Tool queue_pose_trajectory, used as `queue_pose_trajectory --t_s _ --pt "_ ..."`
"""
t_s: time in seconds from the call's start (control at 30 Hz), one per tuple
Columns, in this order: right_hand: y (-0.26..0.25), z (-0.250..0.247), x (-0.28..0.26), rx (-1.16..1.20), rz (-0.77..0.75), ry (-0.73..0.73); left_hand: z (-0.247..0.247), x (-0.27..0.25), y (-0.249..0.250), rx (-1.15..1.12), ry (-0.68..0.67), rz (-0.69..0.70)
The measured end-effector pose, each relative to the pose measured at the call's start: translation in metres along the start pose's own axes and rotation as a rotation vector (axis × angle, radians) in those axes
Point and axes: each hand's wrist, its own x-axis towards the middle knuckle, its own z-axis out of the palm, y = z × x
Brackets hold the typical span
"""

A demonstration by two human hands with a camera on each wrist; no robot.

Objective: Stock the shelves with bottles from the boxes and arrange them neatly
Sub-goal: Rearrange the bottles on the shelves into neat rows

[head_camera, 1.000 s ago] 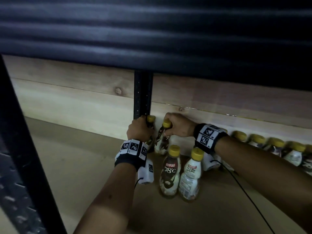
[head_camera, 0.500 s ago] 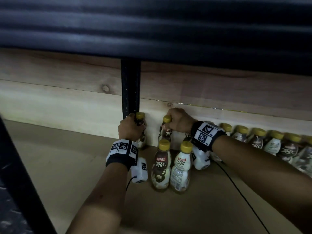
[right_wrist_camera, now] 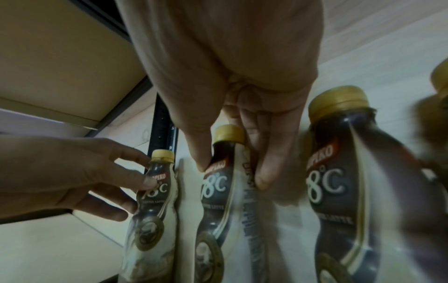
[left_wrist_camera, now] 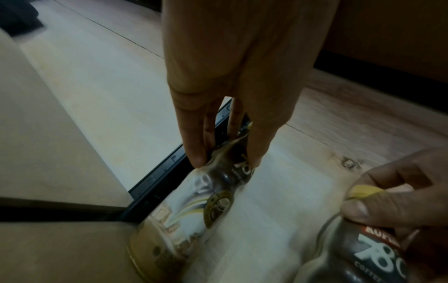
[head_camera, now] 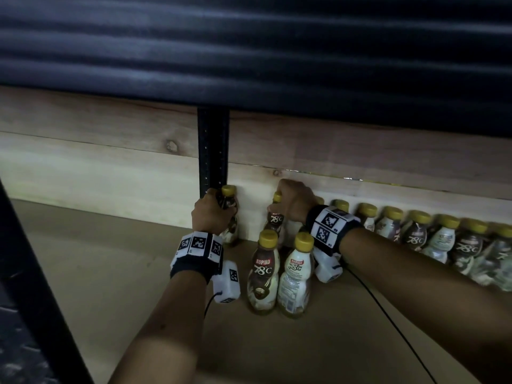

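Both back-row bottles are standing apart now: half a second ago the left bottle [head_camera: 229, 214] and the right bottle [head_camera: 275, 217] were nearly shoulder to shoulder, and a second ago they were tilted together; now there is a clear gap of wooden back wall [head_camera: 110, 173] showing between them. The left one is sitting right beside the black upright post [head_camera: 212, 151], base on the shelf board [head_camera: 83, 273]. My read is that the person is spacing the pair to extend the back row, which is already running off to the right [head_camera: 443, 236]. The left hand [head_camera: 211, 217] is reaching in from below, knuckles up, thumb and fingers [left_wrist_camera: 198, 153] pinching the shoulder of its bottle just under the yellow cap. The right hand [head_camera: 293, 202] is coming over from the right, thumb and fingers [right_wrist_camera: 266, 172] curled round the neck of its bottle, cap poking out between them. Neither hand is letting go yet. Two more bottles, a dark front bottle [head_camera: 263, 273] and a pale front bottle [head_camera: 295, 275], are standing upright in front, touching each other, not being held. Boxes are not in view. Probable next step is sliding the right bottle toward the row or filling the gap; the gap looks about a bottle wide, though I can't tell exactly.
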Motion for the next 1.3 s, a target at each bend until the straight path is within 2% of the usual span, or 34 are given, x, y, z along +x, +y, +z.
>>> queue_pose_trajectory --t_s 0.17,0.3,0.4,0.5,0.6,0.7,0.77,0.8,0.87,0.97,1.1,1.2,1.3 --pt "0.007 -0.008 -0.008 0.089 0.022 0.045 -0.011 -0.008 0.004 -0.027 0.022 0.012" --pt "0.010 -0.031 -0.025 0.221 0.061 0.090 -0.026 -0.024 0.015 -0.095 0.076 0.085" --pt "0.015 -0.042 -0.051 0.558 0.001 0.080 -0.032 -0.047 0.026 -0.160 0.044 0.163" --pt "0.016 -0.049 -0.090 0.878 -0.021 -0.049 -0.035 -0.071 0.035 -0.205 -0.008 0.213" --pt "0.024 -0.047 -0.128 0.923 -0.089 -0.228 -0.040 -0.091 0.037 -0.392 -0.176 0.198" --pt "0.032 -0.035 -0.155 0.864 -0.117 -0.386 -0.042 -0.107 0.030 -0.391 -0.446 0.195" --pt "0.030 -0.023 -0.162 0.789 -0.132 -0.397 -0.038 -0.115 0.023 -0.376 -0.588 0.179" --pt "0.027 -0.017 -0.163 0.767 -0.129 -0.364 -0.035 -0.118 0.021 -0.383 -0.612 0.176" --pt "0.024 -0.007 -0.161 0.750 -0.117 -0.286 -0.031 -0.120 0.018 -0.407 -0.587 0.179" --pt "0.020 0.001 -0.154 0.740 -0.062 -0.230 -0.028 -0.116 0.012 -0.384 -0.476 0.186" --pt "0.011 0.006 -0.141 0.778 0.019 -0.119 -0.030 -0.102 0.001 -0.275 -0.239 0.090" --pt "0.003 0.009 -0.130 0.748 0.026 -0.064 -0.036 -0.091 -0.006 -0.148 -0.048 0.060" --pt "-0.003 0.014 -0.120 0.715 0.051 -0.040 -0.037 -0.082 -0.009 -0.111 0.009 0.027"
